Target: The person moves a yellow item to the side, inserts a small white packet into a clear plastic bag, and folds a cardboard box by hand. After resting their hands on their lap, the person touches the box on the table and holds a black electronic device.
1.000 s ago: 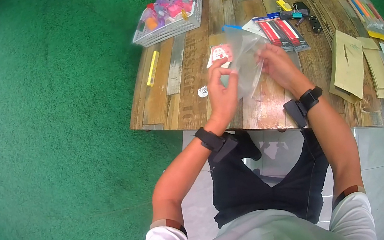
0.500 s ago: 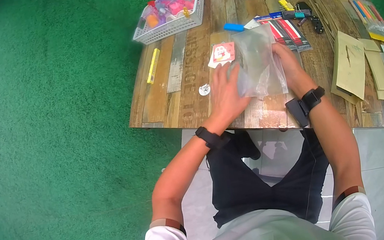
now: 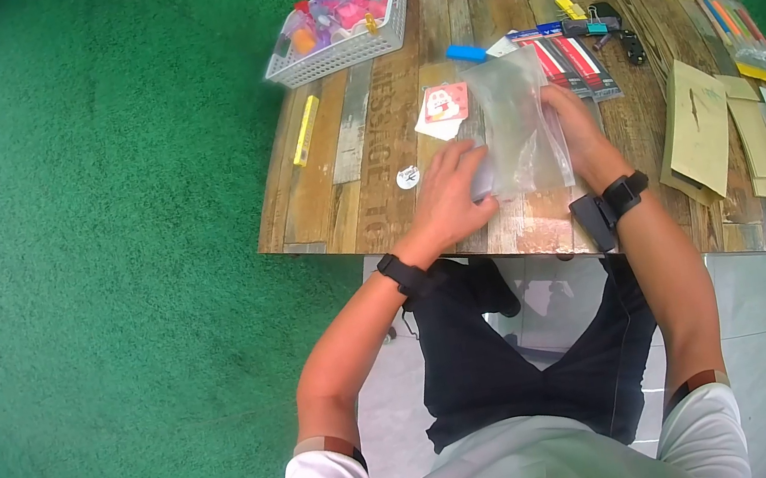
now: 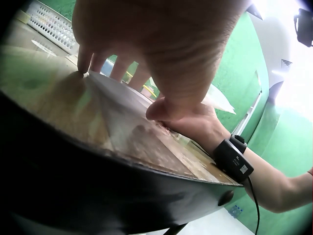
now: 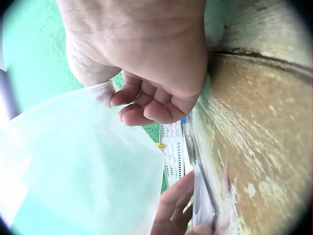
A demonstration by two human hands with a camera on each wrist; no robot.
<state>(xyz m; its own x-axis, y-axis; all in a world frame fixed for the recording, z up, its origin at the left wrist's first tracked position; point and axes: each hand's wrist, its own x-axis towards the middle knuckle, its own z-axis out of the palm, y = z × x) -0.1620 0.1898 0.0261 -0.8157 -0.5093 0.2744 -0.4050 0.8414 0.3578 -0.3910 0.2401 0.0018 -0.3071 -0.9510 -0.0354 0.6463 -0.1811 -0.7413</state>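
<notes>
- Writing: pale stencilled letters are running along one plank of the wooden table [image 3: 369,155], just left of the clear plastic bag [image 3: 517,120]; too faint to read for sure. A white tag at the person's collar is showing a mark like "4".
- Clear plastic bag is lying flat on the table, between the two hands.
- Left hand [image 3: 453,194] is pressing down on the bag's near-left corner. In the left wrist view its fingertips [image 4: 84,62] are planted on the tabletop at the bag's edge, fingers bent but not wrapping anything.
- Right hand [image 3: 575,128] is gripping the bag's right edge; in the right wrist view the fingers [image 5: 146,105] are curling in with the thumb pinching the film, and the bag [image 5: 78,161] is spreading out from that pinch.
- Red-and-white card [image 3: 444,104] is sitting just left of the bag's far end; print unreadable.
- White basket [image 3: 336,19] of coloured pieces is sitting well beyond the bag, far left.
- Brown envelopes [image 3: 695,128] are lying right of the bag.
</notes>
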